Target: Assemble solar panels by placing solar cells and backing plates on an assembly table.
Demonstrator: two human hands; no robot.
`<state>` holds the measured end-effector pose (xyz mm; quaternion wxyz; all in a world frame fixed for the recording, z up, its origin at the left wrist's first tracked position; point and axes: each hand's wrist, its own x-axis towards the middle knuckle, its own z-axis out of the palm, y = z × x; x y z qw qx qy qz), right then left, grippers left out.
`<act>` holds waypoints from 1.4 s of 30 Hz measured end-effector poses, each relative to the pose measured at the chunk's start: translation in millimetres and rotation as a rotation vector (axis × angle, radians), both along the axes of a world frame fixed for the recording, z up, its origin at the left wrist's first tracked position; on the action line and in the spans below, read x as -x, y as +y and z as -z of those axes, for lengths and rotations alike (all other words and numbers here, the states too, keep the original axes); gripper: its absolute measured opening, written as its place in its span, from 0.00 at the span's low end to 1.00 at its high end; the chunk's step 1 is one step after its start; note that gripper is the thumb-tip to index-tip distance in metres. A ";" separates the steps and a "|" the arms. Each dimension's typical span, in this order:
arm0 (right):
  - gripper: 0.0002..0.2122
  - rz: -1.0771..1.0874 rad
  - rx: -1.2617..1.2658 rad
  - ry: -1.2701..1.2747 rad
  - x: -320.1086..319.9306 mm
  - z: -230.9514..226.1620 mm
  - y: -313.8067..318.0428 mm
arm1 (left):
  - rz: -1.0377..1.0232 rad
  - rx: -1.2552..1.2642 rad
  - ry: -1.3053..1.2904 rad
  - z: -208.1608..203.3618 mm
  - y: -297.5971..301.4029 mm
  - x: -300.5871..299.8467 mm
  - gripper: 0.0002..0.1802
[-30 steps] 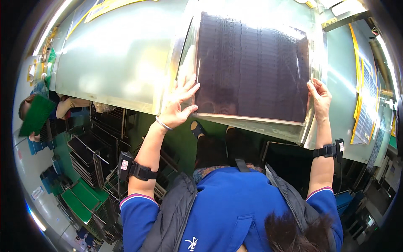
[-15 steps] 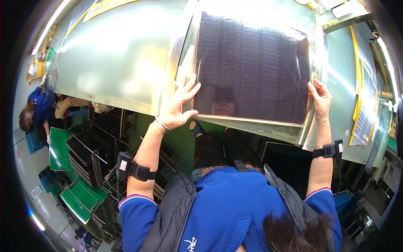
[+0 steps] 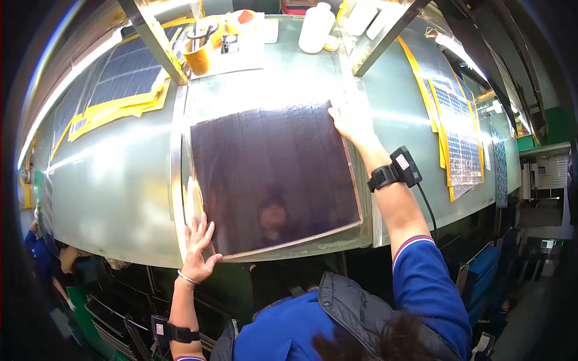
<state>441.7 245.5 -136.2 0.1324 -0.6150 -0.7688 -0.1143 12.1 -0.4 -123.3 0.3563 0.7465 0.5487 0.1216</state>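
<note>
A large, glossy, near-black film sheet (image 3: 274, 180) with a thin pale border lies on the bench in front of me, turned slightly askew. Its surface mirrors a blurred reflection. At its near left corner is my left hand (image 3: 198, 249), fingers spread and the thumb by the lower edge, holding nothing. My right hand (image 3: 352, 127) reaches to the far right corner, its fingers close together on the edge there. Bright glare washes out the fingertips, so the grip shows only in part. Clear film edging sticks out along the sheet's left side.
The pale glass-topped bench (image 3: 114, 204) stretches left and right. Yellow-edged patterned films hang or lie at the left (image 3: 123, 78) and right (image 3: 457, 132). A yellow tape roll with pens (image 3: 197, 57) and a white bottle (image 3: 316, 27) stand at the back. Metal posts (image 3: 153, 39) rise there.
My right hand has gone from the sheet's right side up to its far right corner. My left hand stays at the near left corner. The view has shifted, showing more of the bench's back.
</note>
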 end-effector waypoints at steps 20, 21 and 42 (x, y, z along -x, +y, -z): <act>0.18 0.023 0.231 0.244 -1.8 34.1 27.7 | -0.015 0.036 0.016 -0.9 3.2 3.0 0.47; 0.19 0.011 0.366 0.551 7.3 33.0 30.2 | -0.031 -0.020 0.068 -3.7 1.9 -0.3 0.47; 0.43 0.002 0.321 0.311 2.0 20.3 -26.0 | -0.318 -0.654 0.249 70.9 222.6 -53.8 0.24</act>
